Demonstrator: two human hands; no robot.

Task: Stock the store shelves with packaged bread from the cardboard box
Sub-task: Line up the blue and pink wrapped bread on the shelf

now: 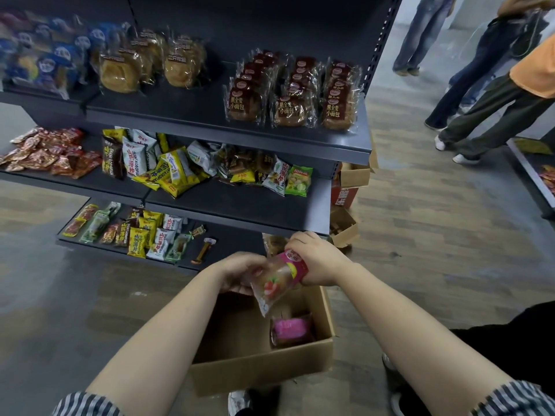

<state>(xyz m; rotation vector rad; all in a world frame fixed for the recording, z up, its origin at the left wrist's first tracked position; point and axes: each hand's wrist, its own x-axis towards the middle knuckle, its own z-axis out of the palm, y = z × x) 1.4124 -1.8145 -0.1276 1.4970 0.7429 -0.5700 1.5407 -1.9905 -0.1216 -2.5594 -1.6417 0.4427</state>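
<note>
Both hands hold one bread packet (274, 285) just above the open cardboard box (261, 367). The packet is a soft pillow shape of clear, shiny plastic film. It has a pink band at its upper end and a printed fruit picture on the front. It hangs tilted, with the pink end up and to the right. The left hand (240, 274) has its fingers curled around the clear lower side of the packet. The right hand (315, 259) grips the pink upper end from above. The box is of plain brown corrugated card with straight walls, and it stands on the floor (420, 220), which looks like pale wood planks. Inside the box, in the right corner, lies a second packet (289, 327), with a bright pink label under glossy wrap.

Beyond the box stands a dark grey metal shelf unit. On its top shelf (228, 136) dark bread packs (289, 97) stand in three neat rows, each in crinkled clear film with a brown label. To their left are round golden loaves (150, 64) in similar film. The middle shelf (240, 205) carries a loose heap of small snack bags (168, 172), yellow, white and green, with a smooth printed surface.
</note>
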